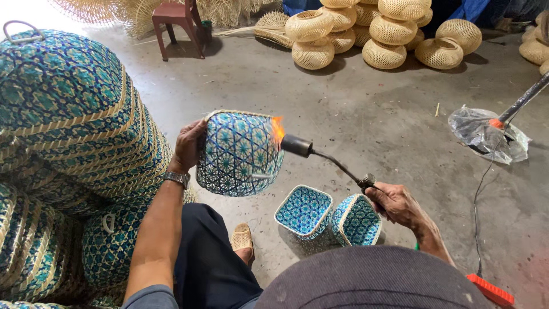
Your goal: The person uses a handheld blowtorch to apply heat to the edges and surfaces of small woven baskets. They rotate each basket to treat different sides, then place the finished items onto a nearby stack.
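Nearest the camera: dark cap brim at 6 o'clock, dark trousers and a sandalled foot [242, 237] just above it on the concrete floor [366, 120]. Left hand [189, 146], wristwatch [176, 178] on the wrist, fingers wrapped over the rim of a blue-and-white woven basket [239, 153], held up off the floor near frame centre, tilted with its patterned side to the camera. Right hand [394, 205] at 4 o'clock, fingers closed around the valve end of a gas torch [331, 163]; thin tube runs up toward 10 o'clock to the dark nozzle, which sits just beside the basket's right edge. Orange flame [277, 129] touching the basket's upper right corner. Below, between the hands, two small square blue baskets [329, 216] on the floor, side by side, touching, both tipped. At 9 o'clock, a tall stack of large blue woven baskets [74, 143] with pale rim bands, filling the left edge. At 5 o'clock, a red flat tool [490, 290], thin cable running up from it. At 3 o'clock, a crumpled clear plastic bag [486, 134] with a dark hose end resting on it. Far: at 12 to 1 o'clock, a pile of round natural-colour wicker baskets [372, 31]; at 11 o'clock, a small red-brown stool [178, 23] in front of pale woven fans.
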